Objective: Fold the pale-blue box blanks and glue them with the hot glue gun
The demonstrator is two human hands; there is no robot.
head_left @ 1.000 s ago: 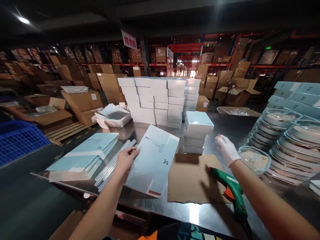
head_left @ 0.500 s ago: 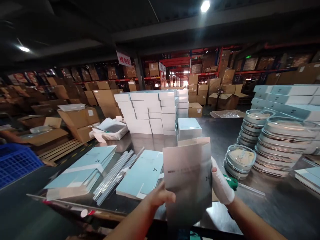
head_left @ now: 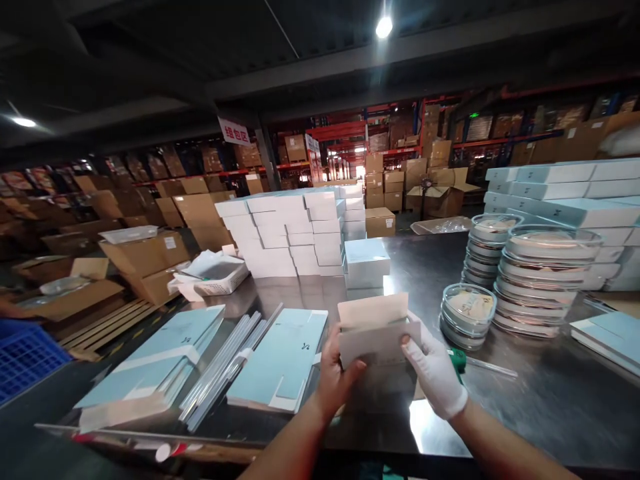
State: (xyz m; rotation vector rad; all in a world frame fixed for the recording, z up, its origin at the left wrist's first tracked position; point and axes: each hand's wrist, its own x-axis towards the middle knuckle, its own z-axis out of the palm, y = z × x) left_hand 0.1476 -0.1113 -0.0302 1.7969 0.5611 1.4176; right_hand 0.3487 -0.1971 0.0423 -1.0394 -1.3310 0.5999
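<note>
My bare left hand [head_left: 336,373] and white-gloved right hand [head_left: 434,373] both pinch the partly folded pale grey cardboard box blank [head_left: 376,331], fingers closed on its left and right edges, held up just above the near edge of the shiny steel table [head_left: 540,400]. Left of it lie a flat stack of light-blue box blanks [head_left: 280,360] and a bundle of clear glue sticks [head_left: 225,370]; just right, a green glue gun [head_left: 457,360] and stacked round clear-lidded tins [head_left: 545,277]. Far behind stands a wall of white-blue finished boxes [head_left: 290,233].
</note>
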